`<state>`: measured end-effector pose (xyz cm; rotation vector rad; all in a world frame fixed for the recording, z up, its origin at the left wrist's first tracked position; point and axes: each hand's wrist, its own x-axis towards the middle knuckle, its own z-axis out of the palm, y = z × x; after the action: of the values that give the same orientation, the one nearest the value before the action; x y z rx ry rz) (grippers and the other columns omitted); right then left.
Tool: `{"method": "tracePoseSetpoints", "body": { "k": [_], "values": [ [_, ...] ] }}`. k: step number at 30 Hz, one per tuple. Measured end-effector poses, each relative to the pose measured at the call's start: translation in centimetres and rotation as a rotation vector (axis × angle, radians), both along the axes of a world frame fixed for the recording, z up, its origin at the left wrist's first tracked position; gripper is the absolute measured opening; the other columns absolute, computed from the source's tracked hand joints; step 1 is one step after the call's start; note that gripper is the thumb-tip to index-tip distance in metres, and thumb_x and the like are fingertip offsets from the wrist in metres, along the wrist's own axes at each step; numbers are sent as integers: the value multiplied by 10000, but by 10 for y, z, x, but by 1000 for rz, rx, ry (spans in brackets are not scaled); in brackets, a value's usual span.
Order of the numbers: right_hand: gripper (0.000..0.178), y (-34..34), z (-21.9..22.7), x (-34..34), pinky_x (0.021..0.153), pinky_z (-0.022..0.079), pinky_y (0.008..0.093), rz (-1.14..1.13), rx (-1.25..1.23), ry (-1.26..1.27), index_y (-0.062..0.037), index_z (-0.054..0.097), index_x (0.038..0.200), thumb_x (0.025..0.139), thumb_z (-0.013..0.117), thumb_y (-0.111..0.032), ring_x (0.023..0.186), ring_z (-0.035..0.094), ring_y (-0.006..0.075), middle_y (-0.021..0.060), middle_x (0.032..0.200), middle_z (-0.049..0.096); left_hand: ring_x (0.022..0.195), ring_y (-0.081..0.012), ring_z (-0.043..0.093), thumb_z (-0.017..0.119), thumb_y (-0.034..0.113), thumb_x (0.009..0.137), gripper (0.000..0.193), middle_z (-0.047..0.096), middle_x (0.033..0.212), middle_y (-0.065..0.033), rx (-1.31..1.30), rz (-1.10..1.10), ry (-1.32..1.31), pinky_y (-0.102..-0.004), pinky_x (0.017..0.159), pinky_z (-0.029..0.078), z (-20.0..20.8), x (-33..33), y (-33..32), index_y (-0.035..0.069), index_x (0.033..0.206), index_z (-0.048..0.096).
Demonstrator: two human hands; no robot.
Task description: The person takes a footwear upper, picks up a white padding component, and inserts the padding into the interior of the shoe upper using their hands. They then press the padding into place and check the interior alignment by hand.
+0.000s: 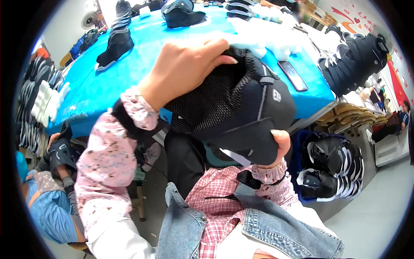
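Note:
A black boot upper (276, 114) with a mesh lining is held up in front of my chest, tilted, its opening turned toward the upper left. My left hand (185, 64) pinches the top edge of that opening, its thumb and fingers closed on the rim. From below on the right, my right hand (280, 149) grips the same boot upper, with the thumb showing on its outer side and the other fingers mostly hidden. A pale strip (235, 157) shows at the lower edge of the boot upper.
A table with a blue cover (146, 56) bears black boots (115, 48), white padding (280, 45) and a phone (293, 76). Stacked boot uppers (355, 60) stand at its right end. Below right is a blue crate (298, 172) of boot parts. A person (51, 207) sits at lower left.

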<state>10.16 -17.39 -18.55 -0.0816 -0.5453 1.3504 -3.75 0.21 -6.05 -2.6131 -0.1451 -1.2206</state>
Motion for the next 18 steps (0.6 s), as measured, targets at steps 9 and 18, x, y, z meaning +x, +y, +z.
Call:
{"method": "tracePoseSetpoints", "body": {
  "k": [9, 18],
  "values": [
    [349, 8, 0, 1, 731, 468, 242, -116, -217, -159, 29, 547, 1044, 863, 424, -243, 816, 605, 169, 113, 959, 621, 652, -234, 546, 725, 118, 668, 288, 546, 774, -55, -127, 198, -254, -328, 572, 461, -13, -12, -52, 86, 926, 600],
    [362, 10, 25, -16, 670, 483, 225, -84, -214, -180, 25, 539, 1082, 883, 415, -251, 805, 613, 136, 102, 956, 625, 903, -265, 508, 741, 415, 648, 617, 505, 1004, -102, -279, 68, -325, -349, 769, 432, -58, -10, -85, 49, 1106, 550]
  ]
}}
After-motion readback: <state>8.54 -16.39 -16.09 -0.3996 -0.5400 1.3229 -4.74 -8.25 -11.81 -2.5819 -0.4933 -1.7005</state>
